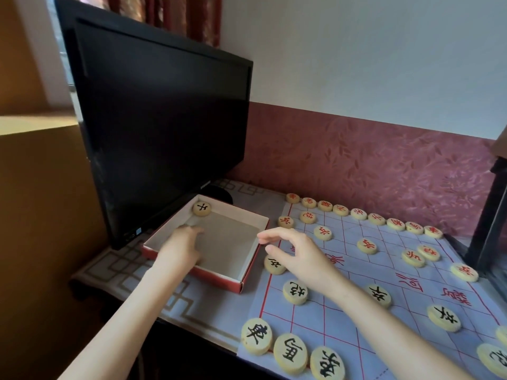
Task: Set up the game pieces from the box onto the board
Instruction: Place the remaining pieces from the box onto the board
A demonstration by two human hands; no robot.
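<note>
red-walled cardboard box sits on the desk between a black monitor and the paper board, with one black-marked piece left in its far corner. the left hand reaches into the box, its blurred fingers stretched out and holding nothing. the right hand hovers over the board's left edge, fingers loosely apart.

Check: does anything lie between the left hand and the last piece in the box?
Nothing visible does. The left hand is inside the box, and only bare box floor separates it from the piece in the far corner.
</note>
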